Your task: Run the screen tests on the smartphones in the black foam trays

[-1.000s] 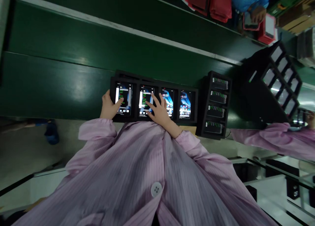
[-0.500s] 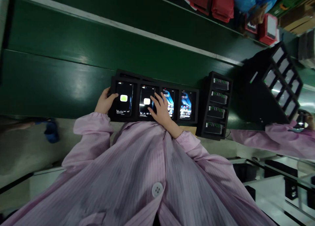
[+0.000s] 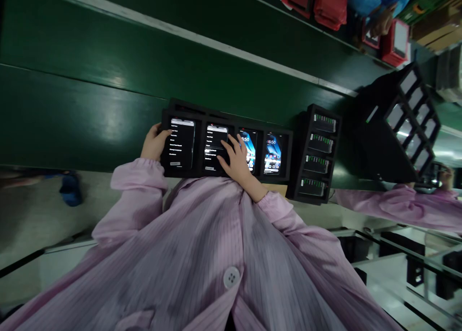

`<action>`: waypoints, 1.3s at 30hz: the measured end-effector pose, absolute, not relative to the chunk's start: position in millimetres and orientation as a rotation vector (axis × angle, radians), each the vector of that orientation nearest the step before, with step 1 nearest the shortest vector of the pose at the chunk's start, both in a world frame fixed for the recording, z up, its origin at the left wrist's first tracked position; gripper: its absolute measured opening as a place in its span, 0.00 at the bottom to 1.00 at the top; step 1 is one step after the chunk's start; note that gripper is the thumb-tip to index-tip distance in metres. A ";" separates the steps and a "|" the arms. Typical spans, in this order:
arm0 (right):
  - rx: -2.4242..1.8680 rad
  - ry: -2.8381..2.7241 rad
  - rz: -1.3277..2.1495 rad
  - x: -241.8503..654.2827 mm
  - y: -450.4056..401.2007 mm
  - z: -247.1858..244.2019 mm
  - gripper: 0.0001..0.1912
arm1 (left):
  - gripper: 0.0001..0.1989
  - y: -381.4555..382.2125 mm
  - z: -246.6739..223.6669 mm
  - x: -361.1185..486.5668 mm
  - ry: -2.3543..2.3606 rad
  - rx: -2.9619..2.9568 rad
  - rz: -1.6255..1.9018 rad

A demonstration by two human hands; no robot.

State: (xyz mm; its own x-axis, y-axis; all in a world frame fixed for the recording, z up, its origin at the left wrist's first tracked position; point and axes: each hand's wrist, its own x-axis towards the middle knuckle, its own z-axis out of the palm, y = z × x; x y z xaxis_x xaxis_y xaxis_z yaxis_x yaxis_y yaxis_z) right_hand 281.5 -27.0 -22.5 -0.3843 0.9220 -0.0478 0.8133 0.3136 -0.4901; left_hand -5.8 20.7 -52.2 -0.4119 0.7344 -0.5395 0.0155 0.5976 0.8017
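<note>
In front of my body lies a black tray (image 3: pixel 200 171) with several smartphones set in a row. The leftmost phone (image 3: pixel 182 146) and the second phone (image 3: pixel 212 161) show dark screens with a white text menu. On the third phone (image 3: pixel 250 163) and the rightmost phone (image 3: pixel 272 153) a blue home screen with a clock is lit. My left hand (image 3: pixel 153 143) grips the tray's left end, its thumb over the rim beside the first phone. Spread fingers of my right hand (image 3: pixel 236 161) hover over or touch the second and third phones, partly covering both; contact is unclear.
Another black tray (image 3: pixel 294 189) with several dark, green-marked slots stands to the right on the green table (image 3: pixel 119 114). Beyond it are stacked black trays (image 3: pixel 382 143) and a co-worker's pink sleeve (image 3: pixel 390 203). Red packs (image 3: pixel 330 6) lie across the table, near another person's hand (image 3: pixel 384 20).
The two left phones' screens have changed from a light icon to a text menu. Both my hands stay in about the same place on the tray.
</note>
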 end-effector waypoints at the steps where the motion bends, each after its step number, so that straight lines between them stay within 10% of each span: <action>1: -1.586 -2.342 0.650 281.7 -26.9 -22.4 0.29 | 0.24 22.1 -51.2 -5.1 1.838 0.602 0.909; 25: -1.609 -2.361 0.543 276.6 -18.5 -23.3 0.27 | 0.17 -5.7 -54.8 -8.0 1.751 0.455 1.169; 39: -1.457 -2.336 0.593 302.5 -43.9 -26.0 0.21 | 0.39 -29.9 -81.9 -33.7 1.487 0.762 1.110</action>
State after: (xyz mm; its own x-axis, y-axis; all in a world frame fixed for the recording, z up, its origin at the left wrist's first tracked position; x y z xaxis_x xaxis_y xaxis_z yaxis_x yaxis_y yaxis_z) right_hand 302.5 -43.9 -26.0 -0.4265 0.9029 0.0531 0.7682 0.3926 -0.5056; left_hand -33.7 -29.9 -81.9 -0.2167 0.9021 -0.3732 -0.1016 0.3594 0.9276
